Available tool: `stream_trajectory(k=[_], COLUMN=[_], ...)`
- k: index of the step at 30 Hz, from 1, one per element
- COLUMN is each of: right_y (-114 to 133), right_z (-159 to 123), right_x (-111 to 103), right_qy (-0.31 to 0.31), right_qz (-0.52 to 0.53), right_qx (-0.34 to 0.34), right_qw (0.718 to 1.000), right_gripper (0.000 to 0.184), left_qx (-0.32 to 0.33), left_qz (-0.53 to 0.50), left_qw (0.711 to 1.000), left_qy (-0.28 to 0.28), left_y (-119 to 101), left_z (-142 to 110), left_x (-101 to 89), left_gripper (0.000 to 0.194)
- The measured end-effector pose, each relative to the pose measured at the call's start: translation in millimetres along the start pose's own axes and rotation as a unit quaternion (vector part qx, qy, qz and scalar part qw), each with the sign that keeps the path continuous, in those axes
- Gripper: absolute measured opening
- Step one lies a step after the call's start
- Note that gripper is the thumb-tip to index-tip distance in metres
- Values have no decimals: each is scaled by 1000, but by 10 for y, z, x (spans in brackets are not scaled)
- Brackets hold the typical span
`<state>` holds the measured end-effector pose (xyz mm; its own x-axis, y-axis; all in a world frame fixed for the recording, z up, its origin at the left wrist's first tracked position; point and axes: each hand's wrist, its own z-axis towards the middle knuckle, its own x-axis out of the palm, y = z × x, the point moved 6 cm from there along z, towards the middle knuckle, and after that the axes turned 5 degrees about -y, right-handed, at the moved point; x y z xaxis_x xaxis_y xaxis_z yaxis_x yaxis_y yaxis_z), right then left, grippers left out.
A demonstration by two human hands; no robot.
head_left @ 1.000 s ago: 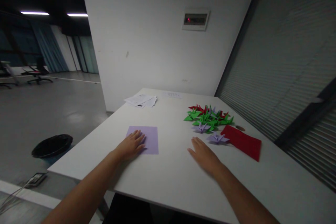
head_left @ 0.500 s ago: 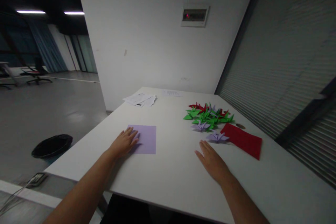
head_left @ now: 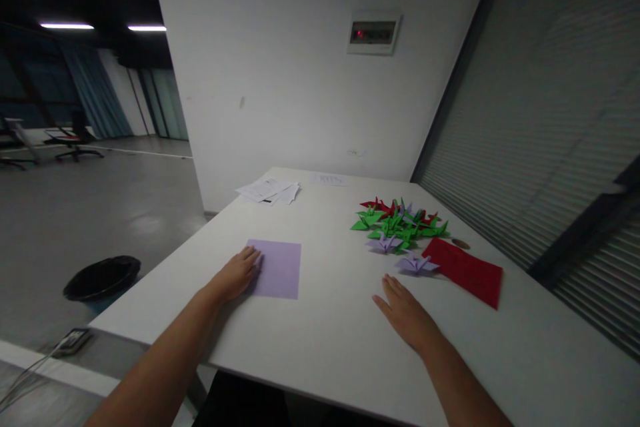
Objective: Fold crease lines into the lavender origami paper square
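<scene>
The purple sheet (head_left: 280, 270) lies flat on the white surface (head_left: 330, 333), and I take it as the landmark. The left hand (head_left: 239, 273) is placed over the left edge of this sheet. Its fingers lie close together and the thumb is hidden, so I cannot tell if the hand pinches the paper or only rests there. The right hand (head_left: 405, 313) is well apart from the sheet, to its right and a little nearer to the person. This hand is open, with the thumb away from the fingers, and it holds nothing. The thing nearest to its fingertips is a purple paper bird (head_left: 416, 264), which is to the right of the sheet.

Behind this bird, to the right of the sheet and farther, there is a group of green, red and purple paper birds (head_left: 400, 223). The red paper (head_left: 465, 270) is at the far right of the sheet. Beyond the sheet, some white papers (head_left: 267, 191) overlap one another. To the left of the sheet, below the surface, stands a dark bin (head_left: 103, 280).
</scene>
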<state>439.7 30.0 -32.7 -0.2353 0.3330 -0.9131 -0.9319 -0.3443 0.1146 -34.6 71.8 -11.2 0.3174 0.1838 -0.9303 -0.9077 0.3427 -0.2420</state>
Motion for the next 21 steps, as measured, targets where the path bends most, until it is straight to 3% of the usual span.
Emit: stream_trajectory(k=[4,12,21], right_y=[-6,9,5], right_z=[5,7,9], right_x=[-29,-53,-84], right_qy=[-2,31,47], right_qz=[12,16,34], right_qx=[18,37,57], right_qw=[1000,999,997], right_gripper=[66,68,67], left_qx=[-23,-15,-18], left_qz=[10,29,27], left_qw=[999,999,999], left_qy=[-30,28,24], left_y=[127,123,76], left_z=[30,-6,15], left_x=[-6,46,8], left_gripper=[56,58,49])
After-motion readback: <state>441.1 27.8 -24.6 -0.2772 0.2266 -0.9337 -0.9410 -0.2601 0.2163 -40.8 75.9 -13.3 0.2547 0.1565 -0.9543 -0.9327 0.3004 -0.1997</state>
